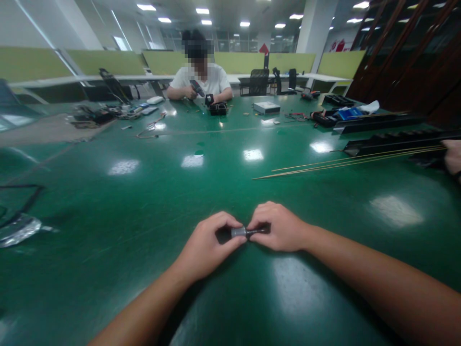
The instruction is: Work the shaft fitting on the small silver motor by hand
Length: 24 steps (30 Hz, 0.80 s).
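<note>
Nearest the camera, the person's two forearms reach in over a glossy green table [151, 192]. The left hand [207, 242] is nearly closed, pinching the grey end of a small cylindrical piece [238, 232] between thumb and fingers. The right hand [279, 228] is drawn in narrow too, gripping the same piece by its dark, slimmer end. The piece lies sideways between the hands, close above the table or on it; which of the two cannot be told. Off to the left is a crumpled silvery item [21, 229]. Farther out, thin golden rods [309, 167] stretch from the right, where part of another person's hand [453, 154] shows beside long black strips [389, 142]. Beyond them sit a flat pale box [266, 107] and, at left, a jumble of parts [95, 114]. At the far side a co-worker [216, 77] holds a drill-like tool [196, 87] near a black part [218, 109]. Green-yellow partitions [104, 63] stand behind.
</note>
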### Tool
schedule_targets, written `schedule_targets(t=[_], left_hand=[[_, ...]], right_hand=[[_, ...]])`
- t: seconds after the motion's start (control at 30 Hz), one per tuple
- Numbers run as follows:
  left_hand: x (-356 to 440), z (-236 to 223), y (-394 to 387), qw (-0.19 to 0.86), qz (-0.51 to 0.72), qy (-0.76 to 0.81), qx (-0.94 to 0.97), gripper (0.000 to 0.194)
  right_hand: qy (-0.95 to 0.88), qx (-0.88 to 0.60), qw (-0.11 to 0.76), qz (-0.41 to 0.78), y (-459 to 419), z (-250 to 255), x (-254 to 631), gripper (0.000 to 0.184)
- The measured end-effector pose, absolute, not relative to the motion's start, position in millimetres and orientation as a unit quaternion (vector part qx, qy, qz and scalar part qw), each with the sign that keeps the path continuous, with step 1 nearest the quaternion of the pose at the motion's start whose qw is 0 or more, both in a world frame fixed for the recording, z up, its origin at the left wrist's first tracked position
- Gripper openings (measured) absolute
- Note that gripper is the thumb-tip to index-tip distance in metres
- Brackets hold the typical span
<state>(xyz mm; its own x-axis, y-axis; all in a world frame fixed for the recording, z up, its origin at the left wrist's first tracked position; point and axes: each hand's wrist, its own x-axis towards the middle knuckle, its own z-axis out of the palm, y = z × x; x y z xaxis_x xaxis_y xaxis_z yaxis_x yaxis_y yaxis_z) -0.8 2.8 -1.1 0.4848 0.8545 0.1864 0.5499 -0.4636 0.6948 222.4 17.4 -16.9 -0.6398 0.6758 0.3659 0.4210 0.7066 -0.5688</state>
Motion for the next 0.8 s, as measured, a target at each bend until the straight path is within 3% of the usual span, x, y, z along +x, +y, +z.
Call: schedule_targets(t=[0.8], left_hand=[[0.1,-2.5,2.2,0.282,0.275,0.438,0.808,0.013]], right_hand=[[-0.878,-0.316,0.285,0.217,20.2,-15.5,230.2,0.006]])
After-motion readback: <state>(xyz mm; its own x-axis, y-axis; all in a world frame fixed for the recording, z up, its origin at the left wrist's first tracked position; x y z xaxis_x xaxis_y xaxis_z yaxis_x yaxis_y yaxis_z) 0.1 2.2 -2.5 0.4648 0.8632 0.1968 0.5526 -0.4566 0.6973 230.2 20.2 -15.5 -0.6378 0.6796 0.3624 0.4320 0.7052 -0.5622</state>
